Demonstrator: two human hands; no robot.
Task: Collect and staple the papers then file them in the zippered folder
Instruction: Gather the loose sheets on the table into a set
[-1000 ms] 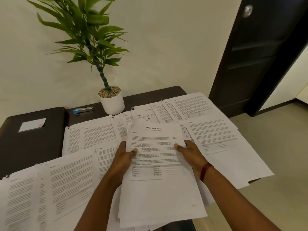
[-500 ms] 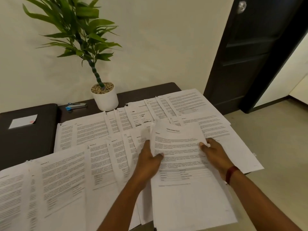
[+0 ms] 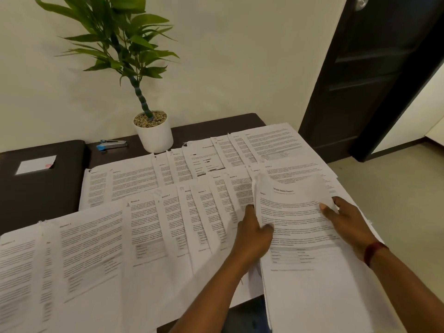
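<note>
Shifted rightward since a second ago: both hands and the held stack, now over the right end of the surface (image 3: 216,126). Far left, black zippered folder (image 3: 40,188) bearing a white card (image 3: 36,164). Blue stapler (image 3: 111,144) beside the white plant pot (image 3: 155,138). Overlapping rows of loose papers (image 3: 144,224) across the middle. Left hand (image 3: 254,236), grip clamped on the left edge of the stack (image 3: 302,236). Right hand (image 3: 348,224), red wristband (image 3: 372,252), pinching the stack's right edge, upper corner curled. Dark door (image 3: 374,68) at right.

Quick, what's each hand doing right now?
Left hand: closed on the paper stack, left edge.
Right hand: closed on the same stack, right edge.
</note>
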